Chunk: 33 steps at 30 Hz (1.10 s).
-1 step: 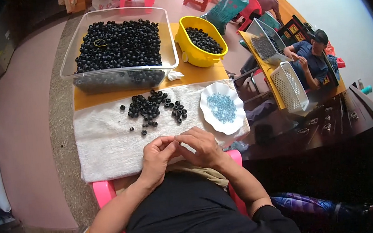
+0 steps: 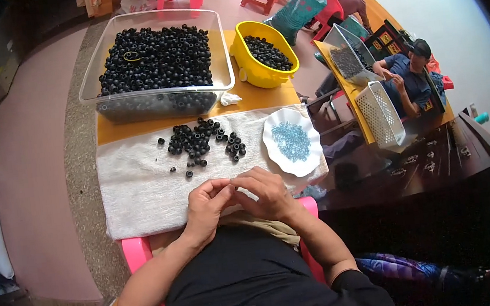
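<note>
My left hand (image 2: 208, 207) and my right hand (image 2: 264, 193) meet fingertip to fingertip above the near edge of the white towel (image 2: 132, 189). Both are closed in a pinch, and whatever is between the fingertips is too small or hidden to make out. Just beyond them lies a loose pile of small round black pieces with holes (image 2: 193, 140), a few scattered singly. To the right of the pile, close to my right hand, a white scalloped dish (image 2: 280, 167) holds many small clear bluish pieces (image 2: 291, 141).
A large clear plastic bin (image 2: 221, 66) full of black pieces stands at the back left. Beside it is a yellow tub (image 2: 260, 73) of the same, with crumpled white tissue (image 2: 230, 99) nearby. A co-worker (image 2: 413, 78) sits at another table with a white basket (image 2: 380, 116).
</note>
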Each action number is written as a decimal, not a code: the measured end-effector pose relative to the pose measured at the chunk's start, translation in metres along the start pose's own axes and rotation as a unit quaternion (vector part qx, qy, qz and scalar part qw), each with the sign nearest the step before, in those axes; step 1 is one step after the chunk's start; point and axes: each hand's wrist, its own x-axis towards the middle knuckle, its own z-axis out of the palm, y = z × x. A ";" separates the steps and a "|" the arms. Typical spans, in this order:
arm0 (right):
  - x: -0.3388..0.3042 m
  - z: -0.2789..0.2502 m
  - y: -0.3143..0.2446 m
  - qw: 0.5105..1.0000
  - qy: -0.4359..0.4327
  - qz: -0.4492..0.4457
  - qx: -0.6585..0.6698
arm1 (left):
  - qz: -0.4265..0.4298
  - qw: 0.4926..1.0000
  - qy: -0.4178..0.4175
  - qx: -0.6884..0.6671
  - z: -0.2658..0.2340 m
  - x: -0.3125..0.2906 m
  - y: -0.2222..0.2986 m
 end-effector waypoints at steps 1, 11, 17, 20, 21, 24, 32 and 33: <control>-0.001 -0.003 0.001 1.000 -0.002 0.009 0.005 | 0.000 1.000 0.002 0.009 0.000 0.000 0.000; -0.002 -0.056 0.077 0.961 -0.033 0.160 -0.222 | -0.005 0.999 0.029 0.035 0.002 -0.001 0.001; 0.004 -0.059 0.088 0.936 -0.116 0.185 -0.276 | -0.006 0.999 0.028 0.027 0.001 -0.001 0.002; 0.008 -0.058 0.087 0.936 -0.135 0.188 -0.265 | -0.008 0.999 0.028 0.032 0.001 -0.001 0.003; 0.007 -0.058 0.089 0.936 -0.134 0.188 -0.266 | -0.010 0.999 0.028 0.034 0.002 -0.002 0.004; 0.003 -0.057 0.096 0.936 -0.132 0.179 -0.274 | -0.009 0.999 0.027 0.036 0.001 -0.001 0.003; 0.012 -0.063 0.091 0.939 -0.149 0.212 -0.225 | -0.005 0.999 0.023 0.025 -0.001 0.001 0.000; 0.010 -0.062 0.095 0.941 -0.141 0.204 -0.231 | -0.005 0.999 0.020 0.027 -0.001 0.001 0.000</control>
